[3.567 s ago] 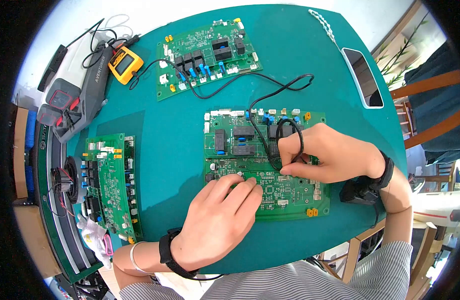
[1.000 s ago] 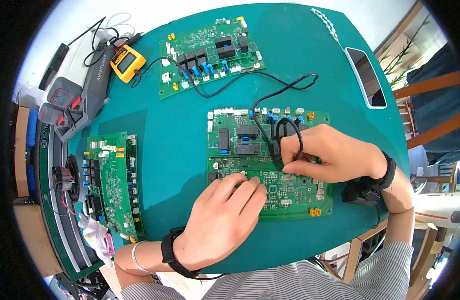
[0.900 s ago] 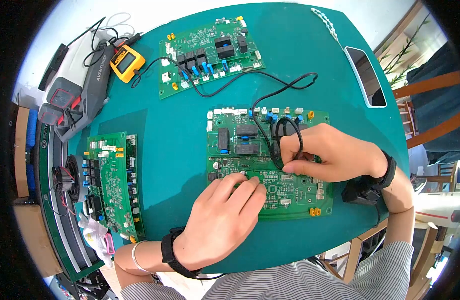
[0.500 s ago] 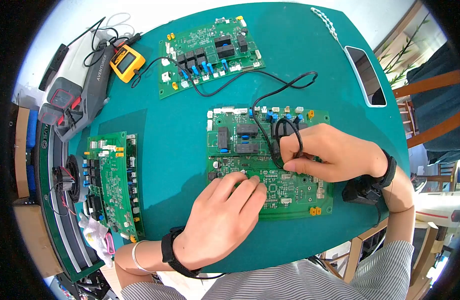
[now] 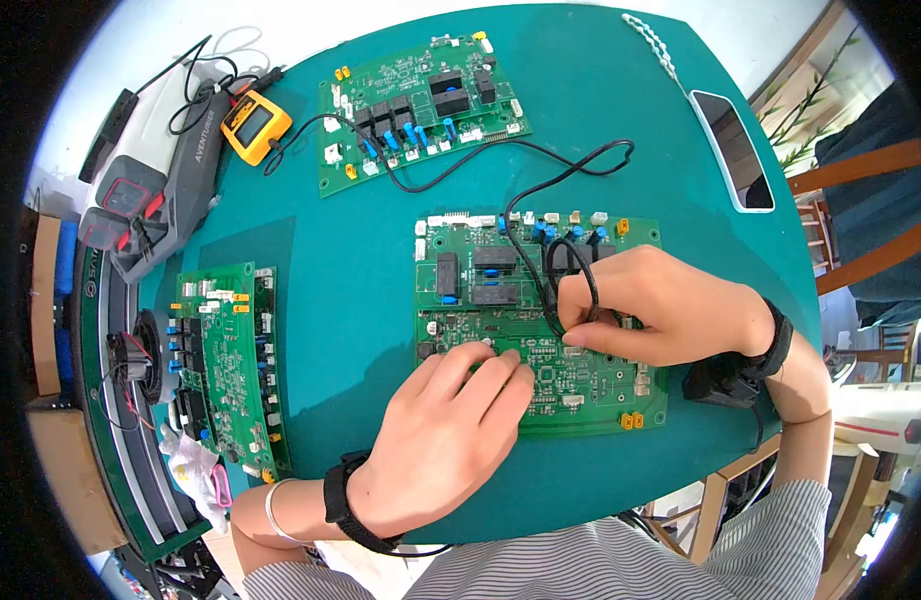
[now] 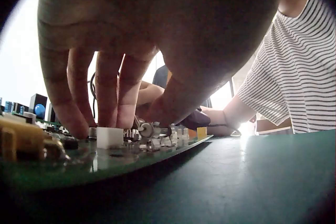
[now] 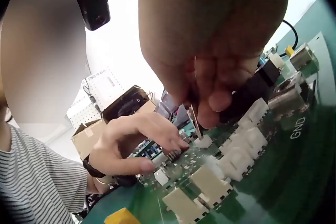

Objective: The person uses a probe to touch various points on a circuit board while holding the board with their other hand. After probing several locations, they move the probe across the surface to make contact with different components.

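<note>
Pinching the black cable (image 5: 564,172) in the right hand (image 5: 671,305) above a circuit board (image 5: 601,385) on the green worktop (image 5: 361,260), with the cable's end hidden. Too dim in the right wrist view to identify the thin strip (image 7: 195,121) there. Touching that board with the left hand (image 5: 441,435), loosely spread, thumb concealed from the head view.

White phone (image 5: 733,152) (w/ pale strap (image 5: 653,45)) lies nr. table (image 5: 581,80) edge, wooden chair (image 5: 861,170) just beyond.

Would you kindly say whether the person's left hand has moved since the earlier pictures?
No: in the head view, the left hand keeps practically the same place against the upper-left black rectangular component on the green circuit board.
</note>
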Action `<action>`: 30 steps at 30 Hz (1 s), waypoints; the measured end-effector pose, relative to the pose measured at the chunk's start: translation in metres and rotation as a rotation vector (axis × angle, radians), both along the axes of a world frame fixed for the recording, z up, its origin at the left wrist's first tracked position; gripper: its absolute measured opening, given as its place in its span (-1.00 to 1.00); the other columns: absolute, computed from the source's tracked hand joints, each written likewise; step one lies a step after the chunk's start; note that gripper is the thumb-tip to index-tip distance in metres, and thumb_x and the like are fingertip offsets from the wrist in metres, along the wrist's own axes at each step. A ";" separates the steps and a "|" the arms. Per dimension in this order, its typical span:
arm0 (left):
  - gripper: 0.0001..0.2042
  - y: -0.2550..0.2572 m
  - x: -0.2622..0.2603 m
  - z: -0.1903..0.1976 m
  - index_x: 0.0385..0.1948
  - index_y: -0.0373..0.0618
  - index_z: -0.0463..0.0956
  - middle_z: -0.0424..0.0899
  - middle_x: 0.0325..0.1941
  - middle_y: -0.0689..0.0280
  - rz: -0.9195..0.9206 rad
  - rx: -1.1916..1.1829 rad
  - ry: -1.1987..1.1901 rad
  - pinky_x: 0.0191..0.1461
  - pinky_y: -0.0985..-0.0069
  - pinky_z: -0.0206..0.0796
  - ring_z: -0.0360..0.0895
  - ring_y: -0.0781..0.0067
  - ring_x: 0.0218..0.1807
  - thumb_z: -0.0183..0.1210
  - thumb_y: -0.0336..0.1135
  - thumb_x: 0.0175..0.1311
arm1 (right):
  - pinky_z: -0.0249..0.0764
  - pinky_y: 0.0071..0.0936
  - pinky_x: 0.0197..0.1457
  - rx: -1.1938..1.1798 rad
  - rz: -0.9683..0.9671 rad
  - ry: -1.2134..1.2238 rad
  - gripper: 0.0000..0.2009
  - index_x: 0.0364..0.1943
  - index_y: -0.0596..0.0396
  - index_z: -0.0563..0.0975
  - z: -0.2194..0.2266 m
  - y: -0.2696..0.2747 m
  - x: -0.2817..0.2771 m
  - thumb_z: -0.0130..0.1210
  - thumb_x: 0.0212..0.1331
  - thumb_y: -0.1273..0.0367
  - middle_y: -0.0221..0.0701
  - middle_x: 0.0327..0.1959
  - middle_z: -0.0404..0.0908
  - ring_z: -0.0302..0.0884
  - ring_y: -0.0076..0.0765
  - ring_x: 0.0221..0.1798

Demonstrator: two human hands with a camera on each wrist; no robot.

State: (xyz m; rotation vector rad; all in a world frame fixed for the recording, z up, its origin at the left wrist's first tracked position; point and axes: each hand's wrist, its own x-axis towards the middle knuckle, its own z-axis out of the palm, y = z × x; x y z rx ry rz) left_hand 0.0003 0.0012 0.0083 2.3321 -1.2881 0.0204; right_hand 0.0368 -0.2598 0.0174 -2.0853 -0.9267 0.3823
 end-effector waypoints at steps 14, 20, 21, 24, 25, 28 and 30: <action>-0.57 0.001 0.000 -0.001 -0.01 -0.26 0.54 0.64 0.01 0.14 -0.007 0.014 -0.007 0.04 0.20 0.53 0.58 0.04 0.03 0.35 -0.51 -0.01 | 0.43 -0.26 -0.40 0.059 0.083 0.154 -0.81 -0.26 0.11 0.53 0.006 0.007 -0.012 0.19 0.38 0.28 -0.29 -0.62 0.56 0.59 -0.13 -0.52; -0.56 0.001 0.000 -0.002 0.00 -0.25 0.54 0.63 0.00 0.14 -0.004 0.016 -0.018 0.05 0.19 0.53 0.58 0.03 0.04 0.36 -0.50 0.00 | 0.45 -0.22 -0.38 0.024 0.093 0.209 -0.79 -0.25 0.11 0.52 0.004 0.010 -0.015 0.19 0.37 0.25 -0.28 -0.60 0.58 0.61 -0.08 -0.48; -0.56 0.001 0.000 -0.001 0.00 -0.26 0.54 0.63 0.00 0.14 -0.006 0.019 -0.019 0.04 0.19 0.53 0.58 0.04 0.05 0.36 -0.49 0.00 | 0.44 -0.20 -0.39 0.019 0.091 0.195 -0.79 -0.25 0.10 0.51 0.004 0.010 -0.015 0.18 0.38 0.26 -0.28 -0.59 0.57 0.60 -0.04 -0.48; -0.56 0.001 0.000 -0.001 0.00 -0.26 0.54 0.63 0.01 0.14 -0.006 0.022 -0.023 0.04 0.19 0.53 0.57 0.04 0.05 0.35 -0.49 0.00 | 0.39 -0.13 -0.40 0.014 0.115 0.155 -0.82 -0.27 0.10 0.45 0.006 0.011 -0.014 0.13 0.39 0.30 -0.23 -0.60 0.52 0.55 0.05 -0.48; -0.56 0.001 0.000 -0.001 0.00 -0.26 0.54 0.63 0.01 0.14 -0.007 0.024 -0.028 0.04 0.19 0.53 0.57 0.04 0.05 0.35 -0.49 0.00 | 0.39 -0.13 -0.40 0.014 0.116 0.155 -0.82 -0.27 0.10 0.45 0.005 0.011 -0.014 0.13 0.39 0.30 -0.23 -0.60 0.52 0.55 0.05 -0.48; -0.56 0.001 0.000 -0.002 0.00 -0.27 0.54 0.63 0.02 0.14 -0.009 0.020 -0.028 0.04 0.20 0.53 0.57 0.04 0.05 0.35 -0.49 0.00 | 0.34 -0.08 -0.41 0.015 0.111 0.145 -0.84 -0.28 0.10 0.40 0.005 0.010 -0.014 0.09 0.40 0.33 -0.19 -0.61 0.46 0.50 0.11 -0.49; -0.56 0.001 0.000 -0.002 0.00 -0.27 0.54 0.63 0.02 0.14 -0.009 0.021 -0.029 0.04 0.20 0.53 0.57 0.04 0.05 0.35 -0.49 0.00 | 0.34 -0.07 -0.40 0.016 0.106 0.206 -0.84 -0.28 0.09 0.40 0.005 0.010 -0.013 0.08 0.40 0.34 -0.17 -0.60 0.44 0.49 0.12 -0.48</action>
